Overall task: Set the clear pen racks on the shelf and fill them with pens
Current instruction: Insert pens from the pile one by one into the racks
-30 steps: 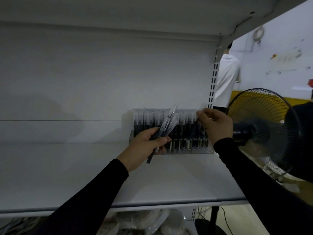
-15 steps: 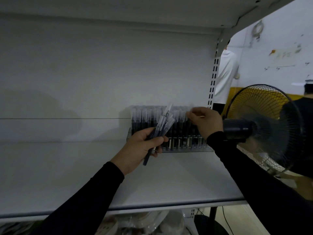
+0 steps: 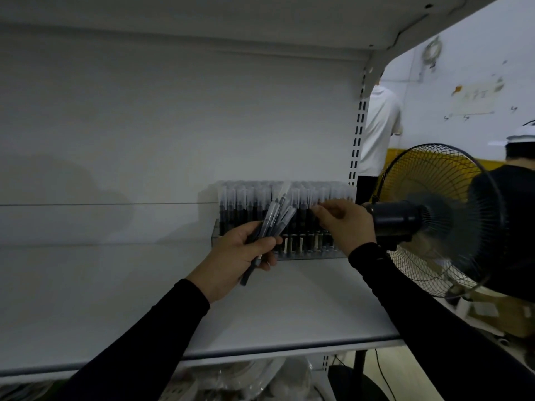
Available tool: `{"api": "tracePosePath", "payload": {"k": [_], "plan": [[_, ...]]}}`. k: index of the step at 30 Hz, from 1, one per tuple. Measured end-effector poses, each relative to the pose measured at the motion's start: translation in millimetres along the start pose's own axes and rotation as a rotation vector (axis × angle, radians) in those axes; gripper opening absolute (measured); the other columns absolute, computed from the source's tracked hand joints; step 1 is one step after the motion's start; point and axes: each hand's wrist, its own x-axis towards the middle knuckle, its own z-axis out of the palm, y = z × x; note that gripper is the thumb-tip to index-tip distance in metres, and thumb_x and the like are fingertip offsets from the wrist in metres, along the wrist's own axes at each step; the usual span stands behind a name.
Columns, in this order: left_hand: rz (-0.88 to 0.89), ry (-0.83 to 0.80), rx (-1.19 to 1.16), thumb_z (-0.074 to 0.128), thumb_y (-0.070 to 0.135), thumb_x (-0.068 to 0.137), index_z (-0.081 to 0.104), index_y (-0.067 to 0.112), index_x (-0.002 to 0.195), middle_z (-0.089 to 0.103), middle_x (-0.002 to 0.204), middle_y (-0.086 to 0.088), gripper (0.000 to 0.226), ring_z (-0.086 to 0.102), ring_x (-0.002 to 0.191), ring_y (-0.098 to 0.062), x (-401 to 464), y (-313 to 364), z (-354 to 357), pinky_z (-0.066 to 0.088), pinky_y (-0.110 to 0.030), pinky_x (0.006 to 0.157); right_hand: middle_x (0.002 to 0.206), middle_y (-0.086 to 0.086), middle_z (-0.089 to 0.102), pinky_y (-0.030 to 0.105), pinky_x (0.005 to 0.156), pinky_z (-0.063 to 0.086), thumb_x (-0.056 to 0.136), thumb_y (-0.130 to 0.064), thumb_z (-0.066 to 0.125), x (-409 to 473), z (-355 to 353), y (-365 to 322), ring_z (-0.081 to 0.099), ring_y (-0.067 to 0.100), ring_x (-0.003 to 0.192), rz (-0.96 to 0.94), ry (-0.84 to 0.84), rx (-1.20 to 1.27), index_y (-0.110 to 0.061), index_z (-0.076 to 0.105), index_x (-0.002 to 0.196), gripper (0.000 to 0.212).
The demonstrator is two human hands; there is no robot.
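Pen rack (image 3: 307, 254) of clear plastic, packed with capped pens (image 3: 246, 204).
My left hand (image 3: 237, 260) grips slim pens; right hand (image 3: 344, 224) fingers pinch one; no readable labels.

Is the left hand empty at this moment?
No, the left hand grips a small bundle of pens in front of the clear pen rack on the shelf.

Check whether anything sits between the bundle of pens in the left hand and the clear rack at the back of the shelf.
Nothing visible does. The left hand grips the pens directly in front of the rack, with only air between. The right hand reaches the rack's right part, beside that path rather than across it.
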Motion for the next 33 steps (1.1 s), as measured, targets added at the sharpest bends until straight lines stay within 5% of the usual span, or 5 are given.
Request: {"api": "tracePosePath", "payload": {"k": [5, 15, 24, 30, 33], "plan": [[-0.018, -0.016, -0.016, 0.055, 0.006, 0.096, 0.063, 0.012, 0.117, 0.062, 0.079, -0.005, 0.023, 0.063, 0.066, -0.015, -1, 0, 6, 0.053, -0.024, 0.061, 0.076, 0.003, 0.072, 0.029, 0.067, 0.057, 0.088, -0.038, 0.064, -25, 0, -22, 0.07, 0.015, 0.07, 0.015, -0.166, 0.322, -0.017, 0.071, 0.078, 0.024], [-0.026, -0.052, -0.077, 0.052, 0.005, 0.096, 0.064, 0.014, 0.116, 0.074, 0.097, -0.003, 0.024, 0.071, 0.081, -0.019, -2, -2, 10, 0.058, -0.028, 0.073, 0.077, 0.007, 0.072, 0.029, 0.072, 0.056, 0.091, -0.014, 0.063, -42, 3, -34, 0.067, 0.017, 0.075, 0.059, -0.469, 0.537, -0.009, 0.071, 0.083, 0.013], [-0.004, -0.028, 0.05, 0.054, 0.006, 0.096, 0.063, 0.011, 0.108, 0.071, 0.096, -0.01, 0.015, 0.056, 0.056, -0.012, -1, -4, 6, 0.045, -0.024, 0.049, 0.078, 0.002, 0.072, 0.021, 0.069, 0.057, 0.092, -0.013, 0.06, -13, -27, -38, 0.069, 0.009, 0.073, 0.235, 0.0, 0.838, -0.007, 0.068, 0.09, 0.009], [0.016, -0.044, 0.057, 0.051, 0.008, 0.098, 0.06, 0.014, 0.104, 0.064, 0.077, -0.001, 0.012, 0.037, 0.046, -0.009, -3, -3, 7, 0.03, -0.022, 0.043, 0.079, -0.003, 0.07, 0.015, 0.068, 0.055, 0.09, -0.017, 0.065, 9, -37, -30, 0.064, -0.002, 0.063, 0.026, 0.275, 0.374, -0.009, 0.071, 0.106, 0.018], [0.031, -0.048, 0.071, 0.051, 0.008, 0.099, 0.06, 0.014, 0.104, 0.06, 0.074, -0.002, 0.012, 0.036, 0.046, -0.009, -3, -3, 7, 0.03, -0.022, 0.043, 0.083, 0.001, 0.072, 0.032, 0.084, 0.056, 0.09, -0.023, 0.066, 16, -34, -24, 0.068, 0.01, 0.077, -0.054, 0.26, 0.176, -0.007, 0.073, 0.103, 0.022]]}}
